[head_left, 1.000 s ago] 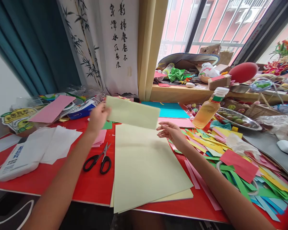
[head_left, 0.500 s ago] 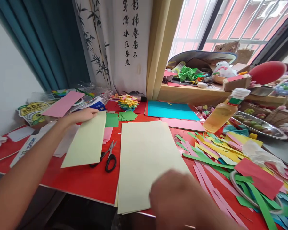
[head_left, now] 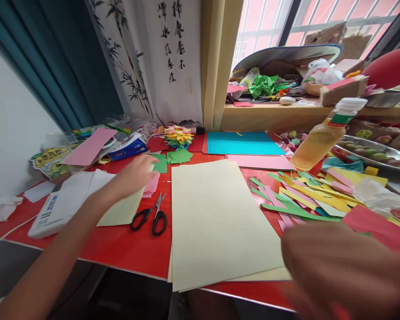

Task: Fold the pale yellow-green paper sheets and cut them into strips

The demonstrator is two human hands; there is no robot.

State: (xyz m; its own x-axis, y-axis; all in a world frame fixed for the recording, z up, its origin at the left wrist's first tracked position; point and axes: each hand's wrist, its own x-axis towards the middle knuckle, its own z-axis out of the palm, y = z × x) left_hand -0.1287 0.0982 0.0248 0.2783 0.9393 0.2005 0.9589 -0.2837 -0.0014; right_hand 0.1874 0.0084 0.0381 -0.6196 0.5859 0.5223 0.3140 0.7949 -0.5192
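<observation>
My left hand [head_left: 136,175] reaches over a small pale yellow sheet [head_left: 122,209] left of the scissors, its fingers partly smeared by motion. Whether it grips that sheet is unclear. A larger stack of pale yellow sheets [head_left: 220,222] lies at the middle of the table. My right hand [head_left: 333,262], heavily blurred, is at the lower right, beside the stack's right edge; its fingers cannot be made out. Black-handled scissors [head_left: 153,215] lie slightly open between the small sheet and the stack. Pink squares [head_left: 150,186] and green squares [head_left: 179,156] sit behind them.
Colored paper strips [head_left: 306,200] cover the right side, with a tilted bottle [head_left: 316,142] behind. Blue paper [head_left: 243,143] and a folded-paper piece [head_left: 178,136] lie at the back. A white package [head_left: 66,200] and blue box [head_left: 128,147] are at left.
My left hand has moved right and nearer, and the small sheet, held up before, now lies lower beneath it. My right hand has moved right, off the stack. The view has shifted.
</observation>
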